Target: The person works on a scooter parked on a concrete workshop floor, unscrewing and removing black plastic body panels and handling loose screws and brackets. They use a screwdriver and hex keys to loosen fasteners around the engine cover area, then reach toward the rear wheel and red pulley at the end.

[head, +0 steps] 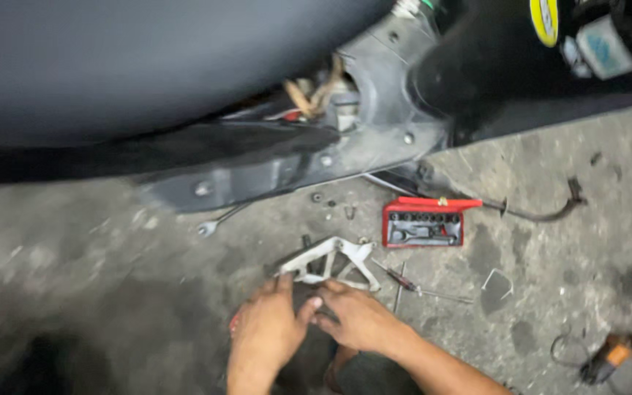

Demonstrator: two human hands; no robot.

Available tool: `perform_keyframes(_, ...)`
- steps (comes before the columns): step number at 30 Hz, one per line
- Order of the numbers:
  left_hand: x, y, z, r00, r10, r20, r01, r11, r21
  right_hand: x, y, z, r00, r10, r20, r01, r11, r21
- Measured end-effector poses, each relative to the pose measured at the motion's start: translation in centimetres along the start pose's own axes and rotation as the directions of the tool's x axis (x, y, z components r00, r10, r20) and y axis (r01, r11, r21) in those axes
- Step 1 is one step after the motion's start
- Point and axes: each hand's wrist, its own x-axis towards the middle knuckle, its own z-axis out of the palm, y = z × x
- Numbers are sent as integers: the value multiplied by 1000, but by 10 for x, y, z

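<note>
Nearest the camera, at about 6 o'clock, both hands work together low over the concrete floor (74, 256). The left hand (266, 329) lies palm down, fingers bent and reaching to 12 o'clock, its fingertips touching the near edge of a pale metal bracket (334, 262). The right hand (360, 318) comes in from 4 o'clock, forearm angled across the lower frame, fingers curled toward the left hand over a small dark item between them; blur prevents identification of that item, and whether either hand is closed on anything cannot be told. Judgement: the step in hand appears to be handling a small part or fastener at the bracket's near edge; any next move would call for a firm pinch and a steady bracket. The bracket lies flat on the floor just beyond the hands, at 12 o'clock from them. A screwdriver (404, 279) lies just beside it at 3 o'clock. Further out, at 1 o'clock, an open red socket case (424, 223) sits on the floor. At 10 o'clock a spanner (217, 221) lies near the vehicle. Farthest, the scooter's dark body panel (243, 172) and seat span the upper frame.
</note>
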Motion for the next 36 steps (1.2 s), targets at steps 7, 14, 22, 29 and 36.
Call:
perform_keyframes(7, -148, 30, 30, 891, -107, -441, -101, 901, -423, -77, -103, -74, 989, 59, 139, -44, 993, -108)
perform_keyframes(14, -260, 89, 66, 783, -275, -559, -86, 841, -534, -201, -152, -149, 990, -134, -49, 131, 989, -62)
perform_keyframes(22, -401, 167, 83, 885, 54, -463, -192, 948, -255, -408, -137, -178, 980, 25, -199, -21, 999, 26)
perform_keyframes(29, -471, 307, 117, 993, 5, -116, -38, 959, -280, -597, -95, -221, 924, 120, -363, -81, 989, 121)
perform_keyframes(36, -465, 484, 207, 897, 438, -55, -439, 898, -13, -736, 12, -293, 846, 309, -434, -213, 943, 257)
